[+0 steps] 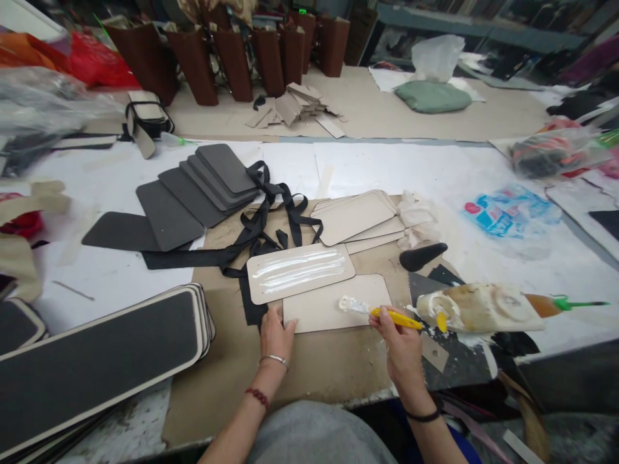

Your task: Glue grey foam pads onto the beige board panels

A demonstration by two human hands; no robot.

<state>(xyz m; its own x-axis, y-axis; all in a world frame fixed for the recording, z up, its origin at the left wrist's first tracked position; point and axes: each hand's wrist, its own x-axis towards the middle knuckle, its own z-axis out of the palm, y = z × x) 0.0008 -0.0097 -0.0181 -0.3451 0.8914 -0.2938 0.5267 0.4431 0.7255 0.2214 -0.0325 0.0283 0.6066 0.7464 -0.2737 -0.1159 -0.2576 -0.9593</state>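
A brush with a yellow handle (397, 318) is in my right hand (403, 354), gripped between thumb and fingers. White paste coats its head, which is over a plain beige panel (333, 309). My left hand (277, 338) holds that panel at its lower left corner, thumb on the edge. Just above, partly overlapping it, lies another beige panel (300, 274) streaked with wet white glue. A fanned stack of beige panels (358, 219) sits behind. To the right, a glue-smeared bottle (483, 308) lies on its side.
Dark grey panels (193, 183) and tangled black straps (264, 219) lie at the back left. Long black panels with beige borders (106, 361) are stacked at the front left. A black tool handle (423, 256) and a printed plastic bag (512, 216) are on the right; brown boxes (235, 61) stand behind.
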